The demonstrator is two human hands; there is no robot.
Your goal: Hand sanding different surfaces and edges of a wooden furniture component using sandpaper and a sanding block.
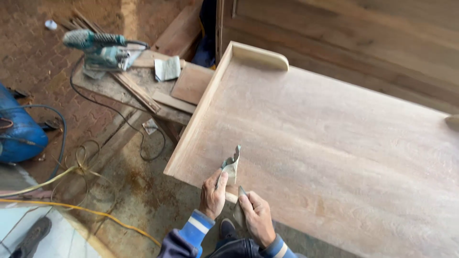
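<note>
My left hand (212, 193) holds a folded grey piece of sandpaper (231, 164) upright above the near edge of a large pale wooden tabletop (325, 138). My right hand (257, 216) is just beside it at the same edge, pinching another dark sheet (238, 209) that hangs below the edge. Both sleeves are blue with white stripes. The tabletop has a raised rim (201, 105) along its left side with a rounded end piece (260, 55) at the far corner.
A green electric sander (101, 50) rests on a rough workbench (138, 86) to the left, with a folded sandpaper sheet (167, 68) and a thin board beside it. A black cable loops down to the floor. A blue tank (19, 129) and hoses lie at far left. Wooden panels stand behind.
</note>
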